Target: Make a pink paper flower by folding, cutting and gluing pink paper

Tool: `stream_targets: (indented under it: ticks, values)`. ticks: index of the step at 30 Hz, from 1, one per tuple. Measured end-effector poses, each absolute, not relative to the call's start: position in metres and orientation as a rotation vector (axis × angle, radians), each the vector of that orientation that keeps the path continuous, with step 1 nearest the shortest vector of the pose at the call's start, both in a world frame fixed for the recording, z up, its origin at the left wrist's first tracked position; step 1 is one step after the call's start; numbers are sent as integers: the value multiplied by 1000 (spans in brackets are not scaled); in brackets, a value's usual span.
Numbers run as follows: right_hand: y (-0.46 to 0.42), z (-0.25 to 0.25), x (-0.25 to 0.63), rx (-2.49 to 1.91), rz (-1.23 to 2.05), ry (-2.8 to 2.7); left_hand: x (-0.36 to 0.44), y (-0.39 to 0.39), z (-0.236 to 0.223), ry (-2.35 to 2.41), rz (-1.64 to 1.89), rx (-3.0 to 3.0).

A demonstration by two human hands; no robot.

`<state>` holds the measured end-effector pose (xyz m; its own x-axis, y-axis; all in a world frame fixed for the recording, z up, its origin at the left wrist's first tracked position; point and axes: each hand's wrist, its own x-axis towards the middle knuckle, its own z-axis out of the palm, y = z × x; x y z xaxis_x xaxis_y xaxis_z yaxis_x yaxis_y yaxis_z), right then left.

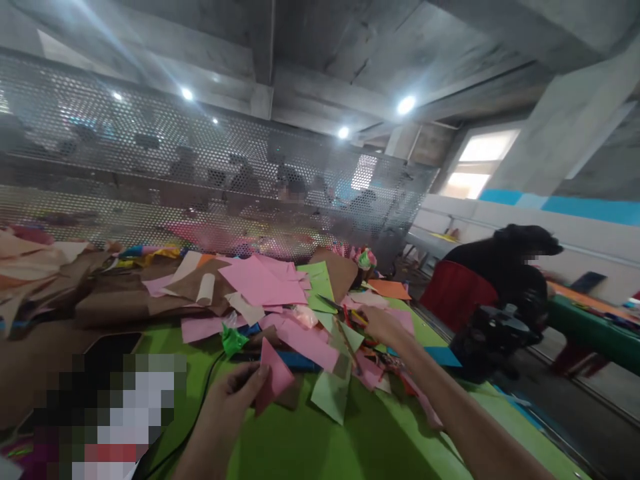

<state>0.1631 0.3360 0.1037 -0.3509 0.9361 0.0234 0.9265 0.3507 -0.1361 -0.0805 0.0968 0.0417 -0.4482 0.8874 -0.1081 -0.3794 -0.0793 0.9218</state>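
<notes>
Writing: a pixelated patch [133, 400] at the lower left covers part of a dark flat object [117, 342], so any label there is unreadable.
Left hand [239, 392]: thumb and fingers pinched together on a small folded pink piece [277, 379], held up above the near part of the surface [285, 450].
Right hand [379, 325]: stretched forward, fingers curled at the red and yellow handles of scissors [328, 304]; with the blur and clutter, I cannot tell whether they grip them.
Hands' spacing: well apart, the pink piece on the left, the scissors farther forward on the right.
Paper heap: large pink sheets [265, 281], a bright green sheet [320, 280] and brown paper overlap beyond the hands; a pale green piece [331, 399] lies between the forearms.
Small items: a crumpled green piece [233, 340] lies just beyond the left hand; a black cable [203, 383] curves down beside its forearm.
Open room: bare green stretches between the forearms at the near side; scraps crowd the middle.
Edges: a perforated partition [210, 153] stands behind the heap; the right edge slants toward the lower right corner, with a red chair [457, 293] and a seated person in dark clothing [510, 273] beyond it.
</notes>
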Motion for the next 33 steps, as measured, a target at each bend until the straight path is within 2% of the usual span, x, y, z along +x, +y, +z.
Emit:
stream_targets:
  ticks: [7, 13, 19, 22, 25, 29, 33]
  values:
    - [346, 107, 165, -1676, 19, -2446, -83, 97, 48, 1166, 1726, 586]
    - [340, 145, 180, -1559, 218, -2214, -81, 98, 51, 1144, 1770, 570]
    - [273, 140, 179, -1381, 688, -2079, -79, 94, 58, 1093, 1808, 573]
    - [226, 123, 164, -1092, 1408, -1742, -80, 93, 59, 1098, 1806, 593]
    - [185, 115, 147, -907, 1686, -1820, -82, 94, 56, 1076, 1829, 586]
    - [153, 123, 136, -812, 1507, -2068, -82, 96, 52, 1041, 1817, 563]
    - [143, 123, 136, -897, 1316, -2211, -81, 94, 55, 1011, 1842, 568]
